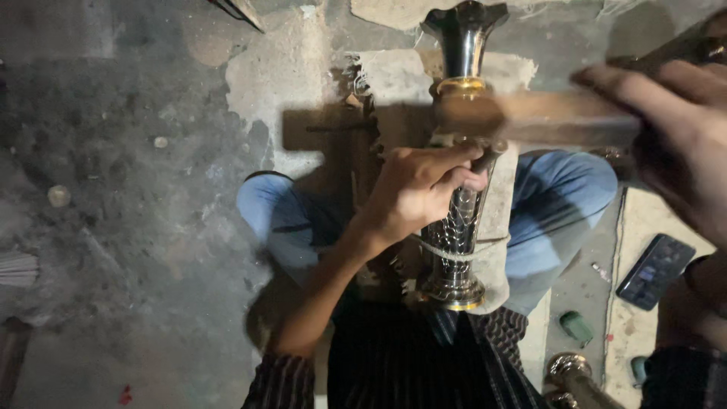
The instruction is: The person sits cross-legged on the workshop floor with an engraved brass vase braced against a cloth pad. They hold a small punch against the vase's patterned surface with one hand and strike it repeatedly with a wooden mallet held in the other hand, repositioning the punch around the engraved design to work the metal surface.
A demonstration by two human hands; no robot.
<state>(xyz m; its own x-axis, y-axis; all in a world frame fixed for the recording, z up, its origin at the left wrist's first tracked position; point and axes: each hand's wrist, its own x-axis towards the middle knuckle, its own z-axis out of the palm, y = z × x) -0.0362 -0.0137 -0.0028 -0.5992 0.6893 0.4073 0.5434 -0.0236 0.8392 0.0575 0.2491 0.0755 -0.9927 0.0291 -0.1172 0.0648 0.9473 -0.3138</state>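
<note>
Down at the centre, the left hand (421, 185) is gripping a small dark tool (487, 158), fingers curled tight around it and pressing its tip against the tall shiny metal vase (458, 220). This vase is lying lengthwise from six o'clock toward twelve o'clock, its flared mouth at the top and its gold-rimmed foot near the person's lap, and it is resting on a pale padded block (496, 227) with a cord (454, 253) tying it on. At two o'clock the right hand (678, 140) is closing around a blurred wooden handle (560, 117) that is stretching across toward the vase's gold band. Blue-trousered knees (564, 197) are flanking the block. A dark phone (655, 271) is lying at four o'clock on a light slab (644, 220), and another metal piece (572, 375) is showing at five o'clock.
</note>
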